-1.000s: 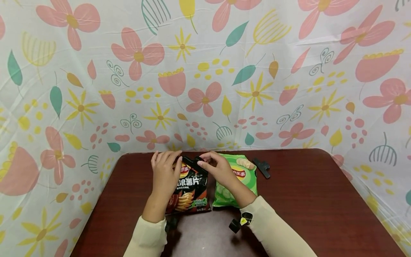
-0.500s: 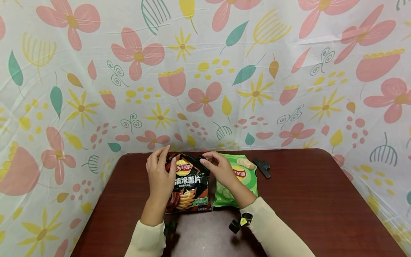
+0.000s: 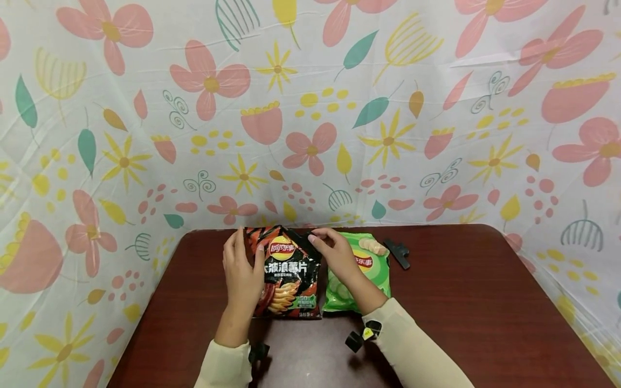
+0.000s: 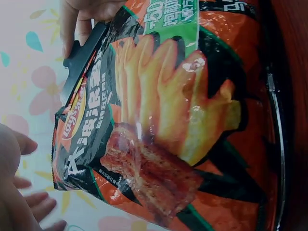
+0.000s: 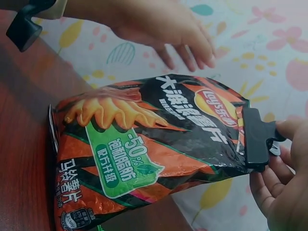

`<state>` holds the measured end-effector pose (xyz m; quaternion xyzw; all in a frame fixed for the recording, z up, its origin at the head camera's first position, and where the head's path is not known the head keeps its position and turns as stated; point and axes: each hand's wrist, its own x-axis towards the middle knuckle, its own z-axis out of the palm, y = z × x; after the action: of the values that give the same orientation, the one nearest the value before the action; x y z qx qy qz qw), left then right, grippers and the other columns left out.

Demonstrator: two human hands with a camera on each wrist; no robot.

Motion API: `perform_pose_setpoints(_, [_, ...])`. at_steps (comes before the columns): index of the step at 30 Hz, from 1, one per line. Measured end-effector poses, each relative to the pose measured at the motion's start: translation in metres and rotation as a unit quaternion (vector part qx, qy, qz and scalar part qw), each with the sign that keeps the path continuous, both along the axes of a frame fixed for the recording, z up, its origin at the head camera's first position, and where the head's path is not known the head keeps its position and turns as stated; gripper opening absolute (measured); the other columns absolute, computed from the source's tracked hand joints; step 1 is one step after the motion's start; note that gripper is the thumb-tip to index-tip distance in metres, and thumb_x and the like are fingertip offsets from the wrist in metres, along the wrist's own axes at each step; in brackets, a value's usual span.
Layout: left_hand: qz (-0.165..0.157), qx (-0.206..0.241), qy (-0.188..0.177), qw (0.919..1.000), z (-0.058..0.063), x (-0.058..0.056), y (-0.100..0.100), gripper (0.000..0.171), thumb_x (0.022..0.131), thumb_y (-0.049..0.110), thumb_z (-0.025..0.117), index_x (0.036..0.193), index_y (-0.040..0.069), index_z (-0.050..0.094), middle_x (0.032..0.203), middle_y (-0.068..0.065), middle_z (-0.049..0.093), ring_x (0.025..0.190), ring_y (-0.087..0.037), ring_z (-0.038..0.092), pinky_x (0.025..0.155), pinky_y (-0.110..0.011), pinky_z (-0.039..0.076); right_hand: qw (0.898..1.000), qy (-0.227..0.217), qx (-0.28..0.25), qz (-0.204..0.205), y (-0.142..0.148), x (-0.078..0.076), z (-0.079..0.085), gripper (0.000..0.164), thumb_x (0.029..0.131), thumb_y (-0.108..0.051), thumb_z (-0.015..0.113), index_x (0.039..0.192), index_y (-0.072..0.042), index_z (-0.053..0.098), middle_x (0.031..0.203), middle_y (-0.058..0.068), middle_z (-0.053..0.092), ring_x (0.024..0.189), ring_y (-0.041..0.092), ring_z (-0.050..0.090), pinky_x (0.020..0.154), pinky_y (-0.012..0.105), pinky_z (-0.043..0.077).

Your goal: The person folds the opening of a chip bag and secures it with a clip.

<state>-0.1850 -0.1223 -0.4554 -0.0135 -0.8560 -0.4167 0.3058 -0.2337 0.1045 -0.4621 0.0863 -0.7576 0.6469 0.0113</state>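
Note:
A black and orange bag of potato chips (image 3: 291, 291) stands near the middle of the table, its printed front toward me. Across part of its top edge sits a black bag clip (image 5: 257, 138), clamped at the right side. My right hand (image 3: 341, 262) pinches the clip's handle between thumb and fingers. To the left of the bag, my left hand (image 3: 244, 284) has loosely extended fingers; in the right wrist view a gap shows between them and the bag. A green chip bag (image 3: 361, 277) lies beside the black one, partly behind my right hand.
A second black clip (image 3: 399, 254) lies on the dark red table (image 3: 466, 302), right of the green bag. Flower-printed cloth (image 3: 310, 108) hangs close behind the table and at its sides. Each wrist carries a small black camera (image 3: 354, 341).
My left hand has come away from the clip and the bag's top to the left side, baring the logo. The black bag now stands more upright; my right hand keeps hold of the clip.

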Motion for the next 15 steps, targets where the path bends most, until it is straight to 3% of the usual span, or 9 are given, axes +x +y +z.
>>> perform_pose_setpoints(8, [-0.005,0.032,-0.105,0.9939,-0.008,-0.004,0.0,0.068,0.105,0.041,0.053,0.162,0.014,0.026,0.153,-0.02,0.037,0.141,-0.042,0.04,0.11,-0.063,0.037,1.0,-0.01,-0.008,-0.017,-0.003,0.014,0.025,0.031,0.101,-0.021,0.064,0.124,-0.001,0.067,0.107,0.01,0.064,0.089,0.011,0.056,0.081,0.028,0.048])
perform_pose_setpoints(15, [-0.026,0.058,-0.162,0.9847,-0.018,-0.007,-0.001,0.07,0.107,0.046,0.045,0.162,0.009,0.022,0.152,-0.02,0.041,0.139,-0.04,0.045,0.111,-0.06,0.039,0.999,-0.019,-0.029,-0.02,-0.004,0.013,0.023,0.03,0.101,-0.02,0.063,0.125,-0.002,0.067,0.11,0.011,0.063,0.093,0.015,0.056,0.084,0.032,0.047])
